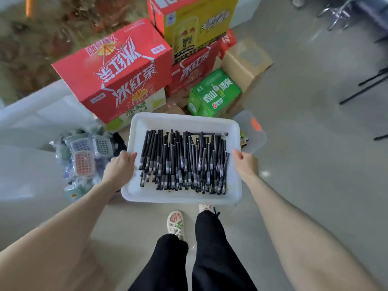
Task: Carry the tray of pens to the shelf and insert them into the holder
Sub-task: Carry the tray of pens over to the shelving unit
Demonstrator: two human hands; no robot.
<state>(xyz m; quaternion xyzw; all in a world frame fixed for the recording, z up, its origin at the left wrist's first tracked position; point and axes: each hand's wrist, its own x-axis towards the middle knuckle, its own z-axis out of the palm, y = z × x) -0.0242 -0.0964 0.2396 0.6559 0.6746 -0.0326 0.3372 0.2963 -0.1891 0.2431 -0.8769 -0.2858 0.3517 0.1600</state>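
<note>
A person looks down at a white rectangular tray (182, 122) held out level in front of the body, above a pale grey floor (315, 122). The left hand (119, 168) grips the tray's left edge, thumb curled over the rim and fingers hidden beneath. The right hand (244, 162) grips the right edge the same way, thumb on the rim. Both bare forearms reach in from the near corners of the view.

A loose heap of black pens (184, 162) fills the middle of the tray, most lying lengthwise from near to far, with one pen lying crosswise at the far right of the heap.

Below the tray are the person's black trousers (210, 248) and a pale sandal (176, 223) on the left foot.

Beyond the tray, drink cartons are stacked on the floor: a large red carton (117, 72) at the left, a yellow carton (195, 22) on top farther back, a green carton (214, 93) and a plain brown cardboard box (245, 64) at the right. To the left of the tray lies a pile of small plastic-wrapped packets (84, 156). A clear plastic bin (252, 131) with an orange clasp sits just beyond the tray's far right corner.
</note>
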